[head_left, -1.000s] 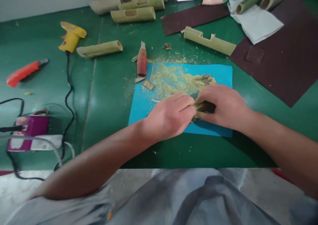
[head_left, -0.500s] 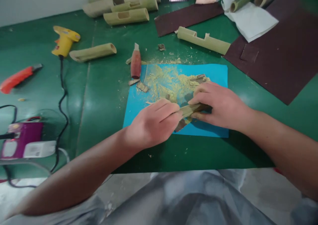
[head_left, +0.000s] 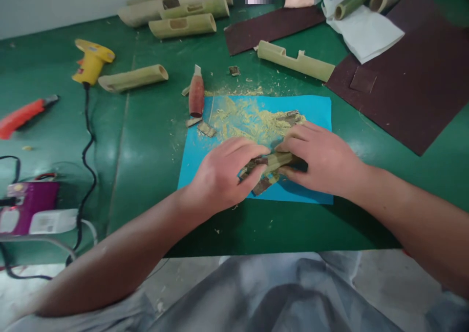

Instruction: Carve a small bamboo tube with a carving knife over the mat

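A short piece of split bamboo (head_left: 277, 162) lies between my two hands, low over a blue sheet (head_left: 315, 108). My right hand (head_left: 322, 158) grips its right end with thumb and fingers. Curved around its left end, my left hand (head_left: 225, 173) pinches it with thumb and forefinger, and dark brown scraps show in the gap under that palm. Yellow shavings (head_left: 238, 122) and brown bark-like chips (head_left: 262, 185) are scattered over the sheet. A knife with a red-brown handle (head_left: 196, 96) rests at the sheet's upper left corner, blade pointing away.
A notched bamboo tube (head_left: 311, 65) and brown sheets (head_left: 410, 93) lie beyond. More bamboo tubes (head_left: 183, 25) line the back. On the left are a yellow corded tool (head_left: 91, 63), a red-handled cutter (head_left: 25, 117), a purple box (head_left: 40, 205) and cables.
My left hand has loosened from a tight fist into a wider curl, baring more of the bamboo and the scraps beneath. The right hand keeps its grip. The view has shifted slightly.
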`<state>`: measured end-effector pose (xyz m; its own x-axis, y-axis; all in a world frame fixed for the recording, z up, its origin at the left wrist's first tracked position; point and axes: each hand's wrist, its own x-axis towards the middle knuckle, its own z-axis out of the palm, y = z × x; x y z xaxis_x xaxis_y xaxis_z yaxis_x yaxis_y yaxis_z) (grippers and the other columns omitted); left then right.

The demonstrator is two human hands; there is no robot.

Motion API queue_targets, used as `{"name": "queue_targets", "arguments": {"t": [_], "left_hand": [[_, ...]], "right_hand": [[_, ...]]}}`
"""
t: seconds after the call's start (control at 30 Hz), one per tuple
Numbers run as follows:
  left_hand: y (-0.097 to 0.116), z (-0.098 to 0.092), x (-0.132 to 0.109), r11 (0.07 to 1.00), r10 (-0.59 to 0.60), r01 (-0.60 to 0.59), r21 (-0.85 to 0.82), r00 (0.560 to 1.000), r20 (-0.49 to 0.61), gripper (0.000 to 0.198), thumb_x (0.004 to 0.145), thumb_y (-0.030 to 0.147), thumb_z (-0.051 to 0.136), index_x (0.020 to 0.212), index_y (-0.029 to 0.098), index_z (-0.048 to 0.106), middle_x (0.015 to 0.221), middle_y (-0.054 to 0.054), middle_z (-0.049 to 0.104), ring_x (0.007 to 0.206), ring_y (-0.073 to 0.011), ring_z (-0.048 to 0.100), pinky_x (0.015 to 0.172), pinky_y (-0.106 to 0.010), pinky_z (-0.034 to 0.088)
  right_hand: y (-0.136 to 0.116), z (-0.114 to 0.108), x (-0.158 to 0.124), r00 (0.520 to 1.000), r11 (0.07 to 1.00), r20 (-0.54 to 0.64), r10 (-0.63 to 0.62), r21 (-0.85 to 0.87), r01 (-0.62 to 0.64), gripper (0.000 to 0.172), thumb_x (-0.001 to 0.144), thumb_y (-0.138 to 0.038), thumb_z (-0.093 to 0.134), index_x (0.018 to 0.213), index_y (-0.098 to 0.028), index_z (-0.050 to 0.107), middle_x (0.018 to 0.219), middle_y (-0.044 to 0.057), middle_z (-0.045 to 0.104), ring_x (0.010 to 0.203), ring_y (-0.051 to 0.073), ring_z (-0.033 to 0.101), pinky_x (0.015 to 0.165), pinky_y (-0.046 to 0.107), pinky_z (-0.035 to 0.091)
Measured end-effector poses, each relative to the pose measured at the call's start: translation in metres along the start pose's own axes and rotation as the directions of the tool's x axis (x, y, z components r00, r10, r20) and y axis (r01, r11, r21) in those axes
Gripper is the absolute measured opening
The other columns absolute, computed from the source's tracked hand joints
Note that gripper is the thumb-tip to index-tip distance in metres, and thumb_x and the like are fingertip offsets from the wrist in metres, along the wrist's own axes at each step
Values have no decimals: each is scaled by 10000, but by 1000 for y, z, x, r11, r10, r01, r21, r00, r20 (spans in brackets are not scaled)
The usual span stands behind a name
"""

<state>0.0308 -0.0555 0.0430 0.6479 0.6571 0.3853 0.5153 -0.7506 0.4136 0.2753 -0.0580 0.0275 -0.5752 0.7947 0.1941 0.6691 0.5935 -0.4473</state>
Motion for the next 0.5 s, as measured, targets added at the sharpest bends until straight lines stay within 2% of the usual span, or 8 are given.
{"name": "queue_targets", "arguments": {"t": [0.17, 0.3, 0.5], "left_hand": [[0, 0, 1, 996, -61, 59, -65, 998, -25, 73, 1011, 192, 637, 1017, 236, 695, 990, -46, 775, 929, -205, 740, 851, -369, 622], [3, -3, -1, 989, -72, 66, -135, 996, -47, 98, 993, 155, 660, 975, 244, 695, 958, -26, 787, 917, -195, 760, 857, -366, 638], [-3, 4, -7, 982, -130, 95, -166, 967, -217, 86, 1006, 148, 651, 1037, 228, 659, 1018, -24, 794, 927, -169, 771, 845, -325, 645]], "right_hand": [[-2, -7, -4, 1000, 994, 5, -14, -112, 15, 181, 924, -282, 638, 1035, -179, 736, 1035, 121, 681, 1013, 302, 588, 837, 430, 434], [-3, -14, -6, 999, 982, 41, -26, -185, 33, 156, 922, -292, 636, 965, -176, 732, 969, 115, 674, 975, 291, 587, 787, 401, 404], [-13, -17, -5, 998, 972, -10, 62, -227, -63, 147, 921, -260, 581, 939, -169, 694, 927, 118, 695, 893, 268, 600, 731, 379, 408]]}}
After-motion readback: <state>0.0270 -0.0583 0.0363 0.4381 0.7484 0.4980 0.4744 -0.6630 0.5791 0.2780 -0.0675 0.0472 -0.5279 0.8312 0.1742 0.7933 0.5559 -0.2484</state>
